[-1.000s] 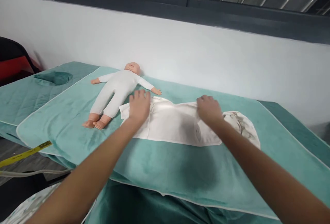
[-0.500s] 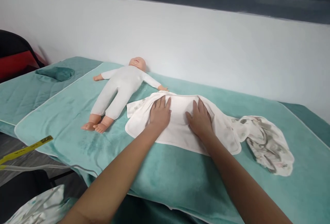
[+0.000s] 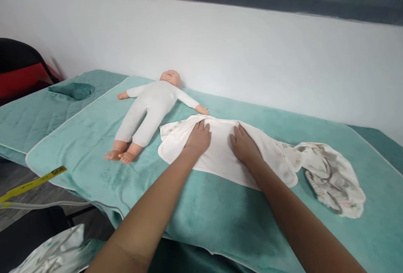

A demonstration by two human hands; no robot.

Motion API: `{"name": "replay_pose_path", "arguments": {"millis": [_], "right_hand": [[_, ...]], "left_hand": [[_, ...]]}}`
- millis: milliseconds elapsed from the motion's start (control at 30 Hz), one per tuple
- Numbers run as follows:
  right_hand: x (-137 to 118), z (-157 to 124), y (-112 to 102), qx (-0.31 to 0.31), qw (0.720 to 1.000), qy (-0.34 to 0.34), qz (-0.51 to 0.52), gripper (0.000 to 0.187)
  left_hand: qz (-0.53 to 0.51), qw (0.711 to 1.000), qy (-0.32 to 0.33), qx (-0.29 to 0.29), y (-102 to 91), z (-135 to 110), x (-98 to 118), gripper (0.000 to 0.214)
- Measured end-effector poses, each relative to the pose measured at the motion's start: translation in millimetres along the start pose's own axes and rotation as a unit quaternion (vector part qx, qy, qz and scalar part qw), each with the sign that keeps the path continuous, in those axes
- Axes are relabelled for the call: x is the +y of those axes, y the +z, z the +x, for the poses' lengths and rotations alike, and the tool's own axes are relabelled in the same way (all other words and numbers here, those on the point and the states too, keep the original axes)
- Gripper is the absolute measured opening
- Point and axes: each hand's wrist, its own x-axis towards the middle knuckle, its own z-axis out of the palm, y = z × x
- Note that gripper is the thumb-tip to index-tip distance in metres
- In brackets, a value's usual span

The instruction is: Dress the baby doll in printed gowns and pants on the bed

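Observation:
A white baby top (image 3: 217, 155) with rounded flaps lies spread on the green mat (image 3: 110, 193), its plain side up and a printed sleeve at its left end. My left hand (image 3: 199, 139) is on its left part near the upper edge, fingers curled into the cloth. On the right part, my right hand (image 3: 247, 147) has its thumb and fingers closed on a fold. Some fingertips are hidden in the fabric. Left of the top, a baby doll (image 3: 154, 101) in a white suit lies on its back, one hand close to the cloth.
Crumpled printed cloth (image 3: 336, 176) lies at the right. A green quilted pad (image 3: 28, 118) with a hollow is at the far left, by a black and red chair (image 3: 22, 71). Yellow tape (image 3: 34, 185) and more printed cloth (image 3: 53, 252) are at lower left. A white wall (image 3: 220, 50) stands behind.
My fingers, flatter on the cloth before, are now more curled, and the top's upper edge has folded differently around them. The view has shifted slightly; the doll lies the same.

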Motion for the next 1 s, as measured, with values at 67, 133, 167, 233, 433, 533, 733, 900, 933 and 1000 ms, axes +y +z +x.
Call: {"name": "replay_pose_path", "arguments": {"millis": [67,133,167,233,433,533,733,900,933,1000], "right_hand": [[-4,-3,-3,0.0,0.999,-0.046,-0.012,0.055],[-9,-8,-7,-0.009,0.996,-0.088,-0.01,0.051],[-12,-11,-9,-0.015,0.994,-0.111,-0.009,0.049],[-18,-17,-12,-0.03,0.988,-0.148,-0.007,0.049],[-27,-38,-14,-0.06,0.988,-0.142,-0.016,0.059],[-32,-49,-16,-0.065,0.989,-0.13,-0.02,0.06],[-42,-70,-21,-0.059,0.99,-0.122,-0.031,0.059],[-45,-81,-20,-0.052,0.991,-0.119,-0.032,0.056],[-45,-82,-20,-0.052,0.991,-0.119,-0.033,0.056],[-45,-83,-20,-0.054,0.991,-0.119,-0.034,0.056]], "left_hand": [[0.003,1.0,0.007,0.003,-2.4,-8,2,0.053],[0.0,1.0,0.006,0.002,-4.4,-18,5,0.053],[-0.002,1.0,0.004,0.001,-5.1,-24,6,0.053],[-0.006,1.0,0.001,0.001,-6.3,-35,8,0.052],[-0.008,1.0,-0.006,0.006,-9.0,-63,14,0.049],[-0.01,1.0,-0.009,0.015,-10.5,-75,17,0.048],[-0.023,0.999,-0.015,0.034,-14.3,-100,24,0.046],[-0.033,0.998,-0.013,0.044,-17.6,-112,26,0.043],[-0.033,0.998,-0.012,0.044,-18.0,-114,26,0.042],[-0.032,0.998,-0.008,0.046,-18.7,-116,26,0.042]]}}
